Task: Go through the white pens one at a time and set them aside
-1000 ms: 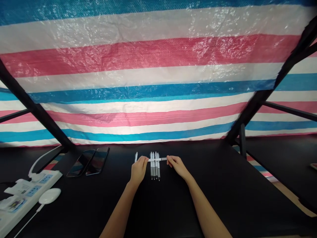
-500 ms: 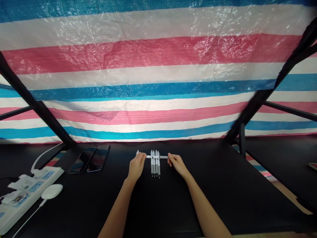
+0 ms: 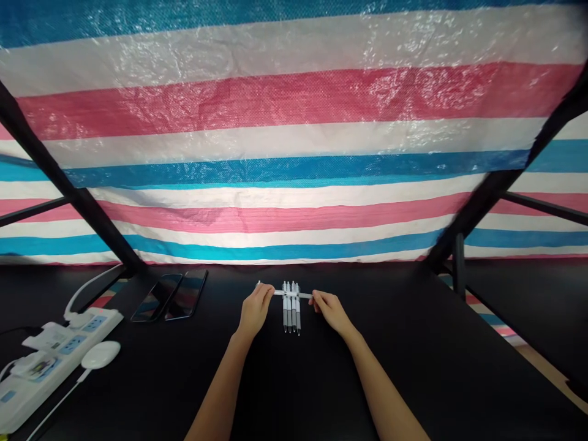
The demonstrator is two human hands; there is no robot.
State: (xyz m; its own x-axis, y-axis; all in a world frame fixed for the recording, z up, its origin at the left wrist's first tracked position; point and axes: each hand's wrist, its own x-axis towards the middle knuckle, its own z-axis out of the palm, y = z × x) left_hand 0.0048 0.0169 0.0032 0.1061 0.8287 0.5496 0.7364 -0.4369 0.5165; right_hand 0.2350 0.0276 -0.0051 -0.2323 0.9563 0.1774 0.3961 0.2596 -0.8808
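Your left hand [image 3: 256, 311] and right hand [image 3: 329, 311] pinch opposite ends of a white pen [image 3: 279, 293], lying at 12 o'clock across 4 parallel pens [image 3: 291, 318]. It looks light, stiff, slick: hold the barrel ends.

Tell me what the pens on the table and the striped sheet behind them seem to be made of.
The pens look like smooth moulded plastic with a soft sheen; their tips are too small to tell. The striped sheet looks like woven plastic tarpaulin: a fine weave shows, with glossy, crinkled highlights.
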